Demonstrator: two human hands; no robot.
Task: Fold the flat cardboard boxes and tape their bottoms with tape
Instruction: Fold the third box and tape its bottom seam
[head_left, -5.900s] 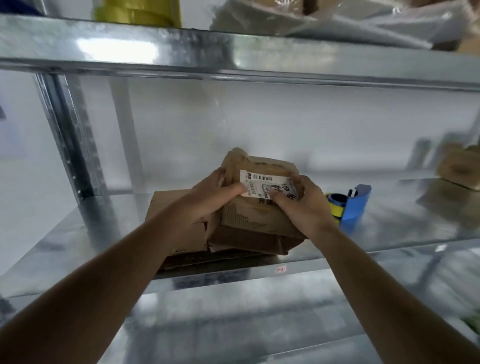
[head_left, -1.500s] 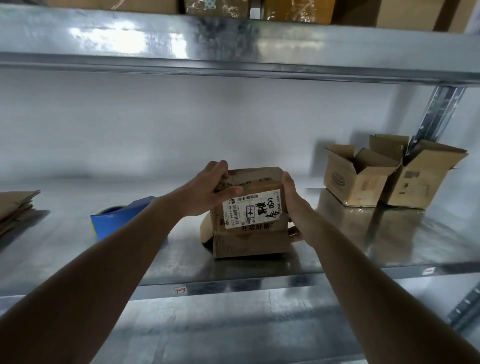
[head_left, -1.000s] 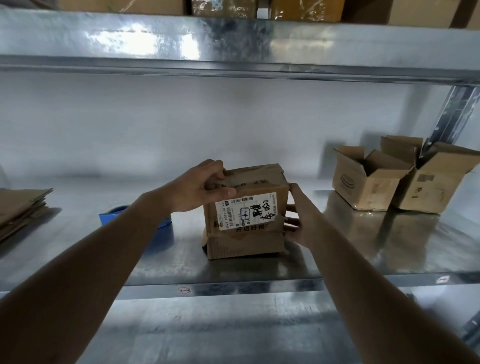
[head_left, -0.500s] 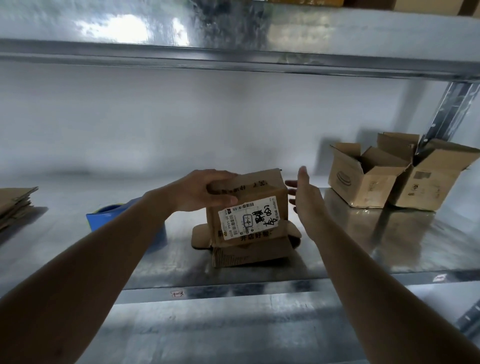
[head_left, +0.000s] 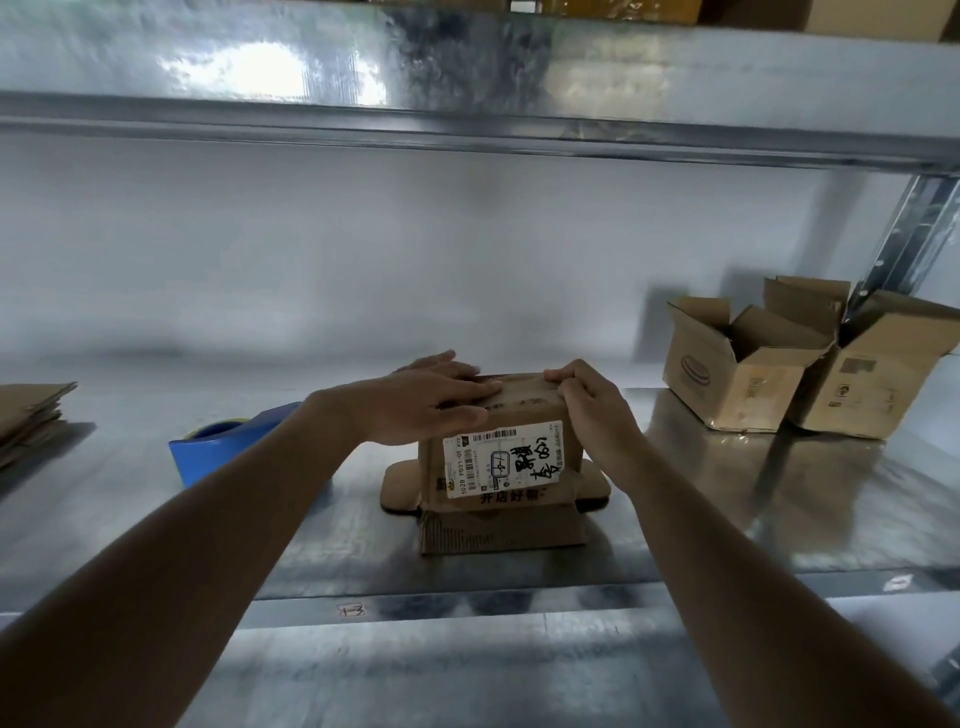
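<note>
Pressing flat on the cardboard box (head_left: 501, 457), left hand (head_left: 426, 402) lies open; right hand (head_left: 589, 402) grips its corner.

You stand in a stockroom or packing area: galvanized steel shelving (head_left: 467, 608), assembled cardboard boxes (head_left: 748, 374), flattened cardboard (head_left: 31, 415), a tape dispenser (head_left: 228, 441).

Stack of flat cardboard (head_left: 31, 415) cut off at the left edge — tape dispenser (head_left: 228, 447) partly behind the left forearm.
</note>
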